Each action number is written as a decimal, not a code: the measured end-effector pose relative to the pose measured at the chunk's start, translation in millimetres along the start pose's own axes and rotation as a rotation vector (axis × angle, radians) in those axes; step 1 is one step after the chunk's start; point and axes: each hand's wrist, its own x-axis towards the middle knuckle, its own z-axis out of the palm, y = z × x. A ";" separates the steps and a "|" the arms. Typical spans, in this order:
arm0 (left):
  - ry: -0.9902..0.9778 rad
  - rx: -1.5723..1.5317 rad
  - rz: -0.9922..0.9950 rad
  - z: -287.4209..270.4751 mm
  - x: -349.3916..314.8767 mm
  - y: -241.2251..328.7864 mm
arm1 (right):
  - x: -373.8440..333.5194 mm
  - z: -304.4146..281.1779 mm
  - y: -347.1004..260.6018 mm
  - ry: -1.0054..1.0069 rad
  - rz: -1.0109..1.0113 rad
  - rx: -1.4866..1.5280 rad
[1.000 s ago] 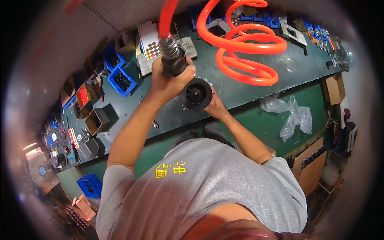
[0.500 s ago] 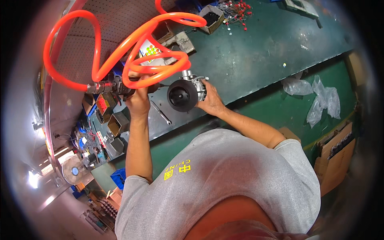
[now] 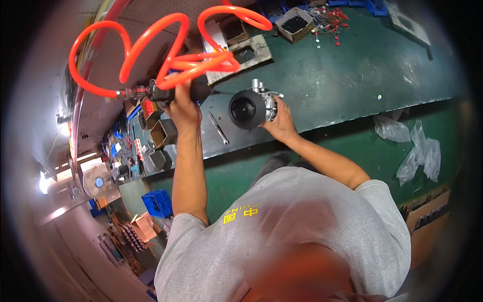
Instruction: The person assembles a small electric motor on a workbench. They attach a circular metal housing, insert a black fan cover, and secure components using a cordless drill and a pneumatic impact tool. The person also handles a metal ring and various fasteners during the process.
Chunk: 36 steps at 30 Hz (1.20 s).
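Note:
My left hand (image 3: 185,111) is closed around a dark pneumatic driver (image 3: 168,93). An orange coiled air hose (image 3: 173,38) runs from its rear end, and its thin bit points right, toward the top of a motor-like unit. That unit, a silvery metal assembly (image 3: 270,108) with a round black cup-shaped end (image 3: 246,109), rests on the bench. My right hand (image 3: 283,123) grips it from the right side, fingers partly hidden behind the metal. Between my hands, nearer the bench edge, lies a wrench (image 3: 219,130).
The green workbench (image 3: 342,75) slants across. A box of small black parts (image 3: 296,26) and red-tipped wires (image 3: 332,22) sit at the back. Parts bins (image 3: 163,133) stand on the left. Plastic bags (image 3: 420,153) hang below the front edge at right. A blue crate (image 3: 157,203) stands lower left.
The whole view has shifted, so bench and hands appear farther right and higher. The hose loops have swung and spread apart. Both hands keep their holds.

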 end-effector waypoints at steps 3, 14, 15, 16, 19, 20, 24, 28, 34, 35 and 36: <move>0.094 -0.259 -0.068 -1.2 11.1 43.2 | -1.5 2.0 -1.3 -0.004 -0.011 0.004; 0.201 -0.572 -0.686 -115.0 -108.6 -14.6 | -93.5 -6.2 11.9 0.314 -0.122 0.087; 0.214 -0.564 -0.738 -119.0 -131.4 -25.1 | -114.8 -5.2 -2.9 0.206 -0.085 0.059; 0.235 -0.562 -0.814 -119.2 -149.7 -33.6 | -129.8 1.4 -11.7 0.113 -0.107 0.058; 0.318 -0.619 -1.013 -104.4 -196.6 -52.0 | -155.1 30.8 -25.5 -0.182 -0.118 0.076; 0.306 -0.685 -1.055 -96.8 -208.8 -49.5 | -158.9 34.6 -28.6 -0.314 -0.016 0.008; 0.229 -0.753 -1.088 -75.9 -250.3 -62.0 | -169.0 39.5 -18.0 -0.383 0.053 -0.056; 0.118 -0.813 -1.127 -59.4 -293.9 -61.6 | -200.7 21.8 6.7 -0.201 -0.090 -0.149; 0.232 -0.779 -1.282 -23.3 -341.6 -90.2 | -208.9 -2.9 54.7 -0.202 -0.092 -0.163; 0.264 -0.788 -1.301 -15.6 -346.6 -96.6 | -207.1 -8.1 59.9 -0.209 -0.095 -0.187; 0.281 -0.794 -1.313 -6.1 -349.1 -98.8 | -204.6 -15.3 64.9 -0.208 -0.095 -0.212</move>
